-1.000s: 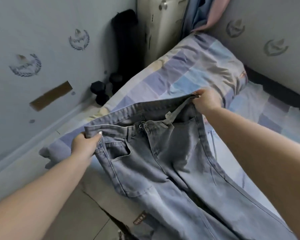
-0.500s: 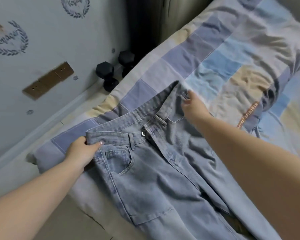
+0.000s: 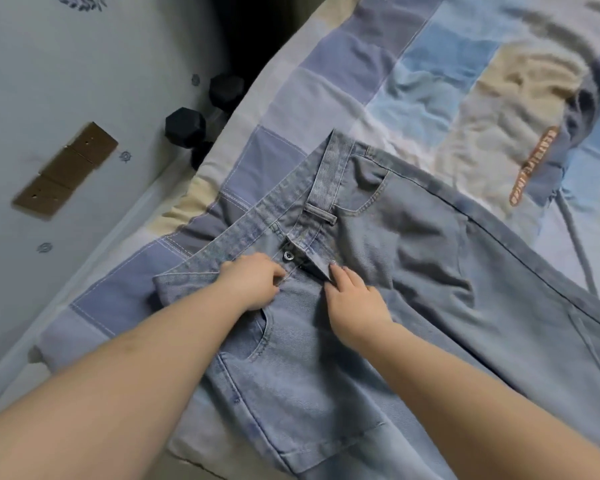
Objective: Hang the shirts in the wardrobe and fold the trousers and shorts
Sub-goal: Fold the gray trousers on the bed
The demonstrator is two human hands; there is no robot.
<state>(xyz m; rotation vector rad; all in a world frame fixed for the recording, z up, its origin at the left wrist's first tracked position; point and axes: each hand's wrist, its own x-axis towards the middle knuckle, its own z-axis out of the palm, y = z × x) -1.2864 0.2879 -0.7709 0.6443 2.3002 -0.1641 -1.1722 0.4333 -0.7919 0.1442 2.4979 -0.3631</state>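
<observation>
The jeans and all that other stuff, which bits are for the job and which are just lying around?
For the job: light blue denim jeans; left hand; right hand.

Just lying about: black hexagonal dumbbells; patchwork blue and beige bedspread; brown cardboard strip on the wall.

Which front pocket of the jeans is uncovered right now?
The far pocket on the jeans, beside the twisted waistband, lies fully exposed. The near pocket sits partly under the left hand.
</observation>
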